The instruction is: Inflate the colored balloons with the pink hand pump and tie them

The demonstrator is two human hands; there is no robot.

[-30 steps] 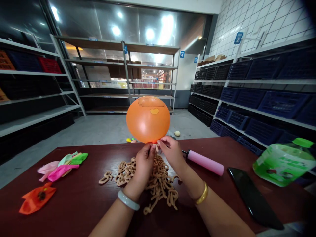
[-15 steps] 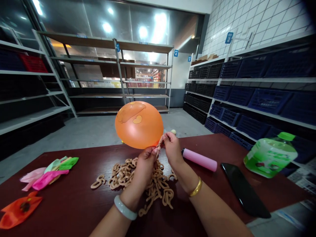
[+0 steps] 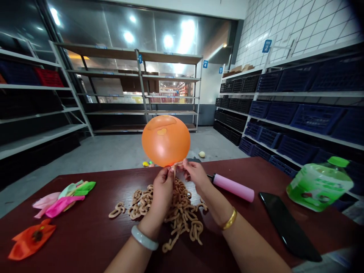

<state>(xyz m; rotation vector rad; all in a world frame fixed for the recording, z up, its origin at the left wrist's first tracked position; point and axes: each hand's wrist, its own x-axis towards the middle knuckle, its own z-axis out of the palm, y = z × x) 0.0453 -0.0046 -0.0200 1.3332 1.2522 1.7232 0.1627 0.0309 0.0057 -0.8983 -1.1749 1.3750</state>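
An inflated orange balloon (image 3: 166, 142) with a printed figure stands above the far edge of the table. My left hand (image 3: 164, 185) is closed on its neck, thumb and fingers pinched together. Just to the right, my right hand (image 3: 195, 172) pinches a tan rubber band (image 3: 178, 163) that stretches from the balloon's neck. How the band passes round the neck is too small to make out. Beneath both hands lies a loose pile of tan rubber bands (image 3: 183, 214), partly hidden by my left hand and forearm.
On the dark red table (image 3: 93, 235), uninflated balloons (image 3: 66, 197) and an orange one (image 3: 32, 239) lie left. A pink hand pump (image 3: 233, 187), a black phone (image 3: 287, 223) and a green liquid jug (image 3: 320, 185) are right. Shelves with blue crates (image 3: 314, 115) stand beyond.
My right hand has moved slightly down, drawing the band out sideways from the neck. The balloon appears more upright. The whole view has shifted a little.
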